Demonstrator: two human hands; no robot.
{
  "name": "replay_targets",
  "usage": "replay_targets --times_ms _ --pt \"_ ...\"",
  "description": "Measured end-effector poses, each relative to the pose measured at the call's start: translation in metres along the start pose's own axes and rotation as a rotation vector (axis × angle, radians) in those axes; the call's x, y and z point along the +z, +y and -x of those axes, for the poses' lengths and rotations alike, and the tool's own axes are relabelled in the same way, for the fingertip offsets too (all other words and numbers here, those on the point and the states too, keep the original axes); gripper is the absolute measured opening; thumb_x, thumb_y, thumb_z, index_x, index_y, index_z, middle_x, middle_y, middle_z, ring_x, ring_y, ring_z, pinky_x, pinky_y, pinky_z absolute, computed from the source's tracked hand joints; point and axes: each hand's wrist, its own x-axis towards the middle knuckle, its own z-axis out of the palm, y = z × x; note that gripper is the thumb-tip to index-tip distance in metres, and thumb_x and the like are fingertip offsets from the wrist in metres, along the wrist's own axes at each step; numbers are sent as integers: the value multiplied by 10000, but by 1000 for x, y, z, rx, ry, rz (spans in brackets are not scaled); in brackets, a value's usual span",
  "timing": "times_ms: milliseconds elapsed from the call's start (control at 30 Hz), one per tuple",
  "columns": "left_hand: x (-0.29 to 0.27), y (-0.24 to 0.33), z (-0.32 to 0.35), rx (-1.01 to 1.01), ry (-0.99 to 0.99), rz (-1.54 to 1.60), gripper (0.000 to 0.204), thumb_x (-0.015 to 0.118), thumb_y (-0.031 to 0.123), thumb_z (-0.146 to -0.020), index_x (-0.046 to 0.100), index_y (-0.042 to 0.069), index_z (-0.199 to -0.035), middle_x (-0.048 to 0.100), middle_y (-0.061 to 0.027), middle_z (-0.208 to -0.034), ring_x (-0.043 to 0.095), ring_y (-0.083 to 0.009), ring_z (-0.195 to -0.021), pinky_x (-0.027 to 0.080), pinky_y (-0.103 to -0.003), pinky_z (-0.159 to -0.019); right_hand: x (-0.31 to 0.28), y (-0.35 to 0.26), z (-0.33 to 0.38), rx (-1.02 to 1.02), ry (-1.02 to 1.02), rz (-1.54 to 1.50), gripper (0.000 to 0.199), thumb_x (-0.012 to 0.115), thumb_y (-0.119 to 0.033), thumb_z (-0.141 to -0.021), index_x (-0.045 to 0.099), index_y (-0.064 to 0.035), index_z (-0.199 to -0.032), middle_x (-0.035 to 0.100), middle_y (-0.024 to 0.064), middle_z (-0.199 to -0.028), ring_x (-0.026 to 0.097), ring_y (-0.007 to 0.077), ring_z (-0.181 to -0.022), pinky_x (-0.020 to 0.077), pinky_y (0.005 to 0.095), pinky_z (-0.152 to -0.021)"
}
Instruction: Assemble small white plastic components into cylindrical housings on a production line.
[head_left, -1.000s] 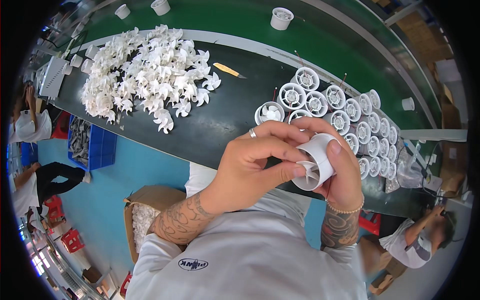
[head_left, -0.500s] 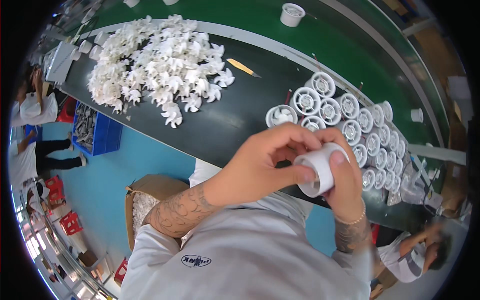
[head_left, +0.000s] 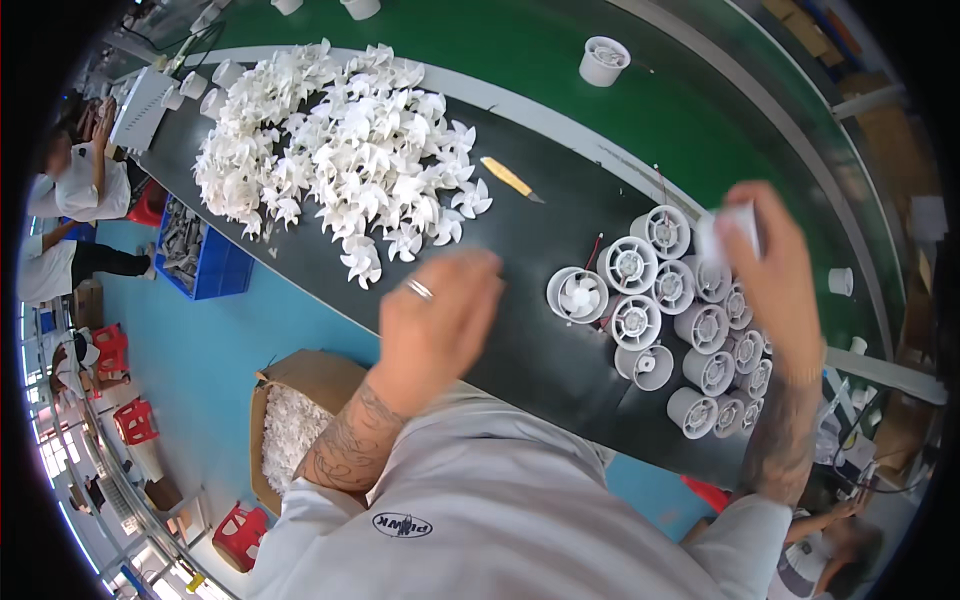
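"What was the right hand holding?"

"A small white plastic fan housing, blurred, clamped in its fingers above the rows of housings on the dark worktop. It looked light, stiff and smooth; gripping the round outer wall seemed safest."

"And the left hand?"

"Empty, fingers loosely curled, hovering over the worktop near the heap of white fan blades."

Bare black bench strip open between fan-blade heap and housing cluster — yellow knife lying in it.
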Motion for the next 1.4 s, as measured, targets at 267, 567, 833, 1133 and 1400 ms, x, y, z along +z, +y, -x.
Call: replay_targets --times_ms 267,567,833,1133,1400 --pt "16 -32 2 -132 -116 -444 334 658 88 -858 632 40 -1188 621 -162 -1218 673 -321 -938 561 -378 -722 -26 164 -117 112 135 408 606 572 -479 -916 535 -29 -1320 589 251 -1261 561 374 -1195 436 419 -1007" --pt "20 -31 -14 -201 -340 -318 207 589 19 -890 611 17 -1096 567 -210 -1287 630 -409 -1000 525 -454 -817 -172 358 -37 825 405 796 738 586 -558 -848 426 -164 -1451 493 276 -1378 467 454 -1280 369 519 -1076" --pt "11 -18 -20 -460 -409 7 306 654 31 -835 577 5 -1130 543 -151 -1085 597 -249 -660 496 -356 -634 -164 337 -28 160 620 641 466 637 -334 -889 583 -77 -1274 680 211 -1009 676 335 -920 528 419 -829" --pt "0 -12 -13 -944 -290 872 159 673 82 -893 569 13 -991 635 -75 -850 621 -118 -644 468 -231 -532 -71 66 36 146 445 -535 412 519 -276 -971 521 -70 -1329 584 16 -833 454 35 -547 307 177 -454" --pt "-8 31 -19 -983 -266 1877 340 545 49 -945 539 -62 -1266 624 -162 -1205 620 -264 -1135 488 -381 -1025 22 -16 122 80 341 -909 591 514 -409 -954 416 7 -1362 610 111 -1079 577 86 -644 389 183 -402"
